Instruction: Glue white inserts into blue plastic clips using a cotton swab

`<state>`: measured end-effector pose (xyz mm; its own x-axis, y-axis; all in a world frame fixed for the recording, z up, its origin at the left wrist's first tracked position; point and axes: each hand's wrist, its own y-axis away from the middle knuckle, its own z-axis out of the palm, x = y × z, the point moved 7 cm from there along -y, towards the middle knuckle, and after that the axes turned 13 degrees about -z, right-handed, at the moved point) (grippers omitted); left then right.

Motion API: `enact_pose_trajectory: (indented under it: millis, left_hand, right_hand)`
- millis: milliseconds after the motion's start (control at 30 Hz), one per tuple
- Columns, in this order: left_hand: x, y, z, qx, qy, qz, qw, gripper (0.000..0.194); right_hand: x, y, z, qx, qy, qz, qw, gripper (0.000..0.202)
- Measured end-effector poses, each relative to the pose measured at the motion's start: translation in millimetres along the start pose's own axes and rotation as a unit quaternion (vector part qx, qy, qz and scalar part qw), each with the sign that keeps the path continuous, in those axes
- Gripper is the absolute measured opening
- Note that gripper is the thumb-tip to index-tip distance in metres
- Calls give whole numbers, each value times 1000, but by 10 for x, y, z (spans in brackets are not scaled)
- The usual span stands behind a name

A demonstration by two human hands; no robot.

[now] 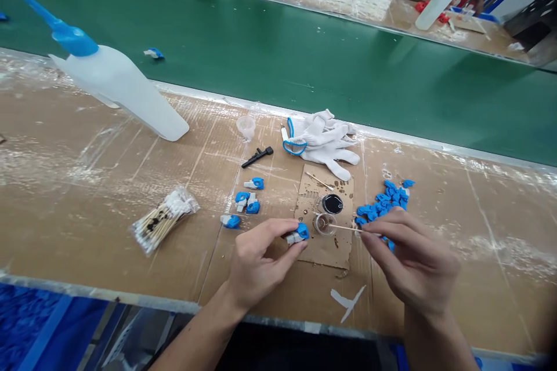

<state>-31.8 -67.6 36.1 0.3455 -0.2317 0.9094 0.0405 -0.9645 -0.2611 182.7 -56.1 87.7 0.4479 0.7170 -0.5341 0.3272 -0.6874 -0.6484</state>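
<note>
From where I stand, the person's left hand [263, 261] is pinching a blue-and-grey piece [299, 233] between thumb and fingertips, just left of the small clear cup [317, 226], above the cardboard square [324, 256] on the worktop [108, 266]. The right hand [420, 264], fingers bent together, grips a thin stick [348, 228] whose far end reaches into that cup, near the blue parts [383, 203].

No readable text, label, brand or number from my end. Only candidate I get: a small pale looped mark [386, 174] on the table [439, 191], right of the white gloves [324, 142]. Figure or symbol, can't tell; too small for me.
</note>
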Motion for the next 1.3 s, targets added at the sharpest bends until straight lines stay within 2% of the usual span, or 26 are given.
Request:
enact_pose_trajectory:
  millis: [100,200,333,633,800,933,1000,1133,1200,1267,1300]
  left_hand:
    - [8,14,26,-4,7,0,1000,26]
    - [6,28,40,-8,10,0,1000,27]
    - [17,26,35,-11,12,4,1000,27]
    - [29,12,24,-9,18,4,1000,26]
    - [21,23,19,-7,11,6,1000,25]
    - [6,25,4,2,16,-4,1000,23]
    - [5,25,0,2,17,-5,1000,23]
    - [-22,37,-17,-3,2,-10,1000,23]
    - [-77,56,-35,-2,-3,-21,1000,23]
    - [-161,82,-43,-2,2,-43,999,24]
    - [-207,95,-42,-2,10,-56,998,24]
  right_hand:
    - [-121,-24,-12,43,-41,19,998,24]
    - [-204,-59,98,27,-63,15,998,24]
    - [-203,-87,209,2,-64,8,998,24]
    - [-226,-131,278,-22,-53,-18,998,22]
    - [-207,-91,193,-23,-61,-17,998,23]
    - [-36,31,24,7,-19,8,1000,22]
    - [26,80,90,-37,31,0,999,21]
    - [47,188,269,-170,95,-39,980,22]
    - [90,269,112,-175,63,-22,982,33]
    - [232,355,-262,-115,58,32,991,36]
    - [341,401,-492,-73,89,67,991,34]
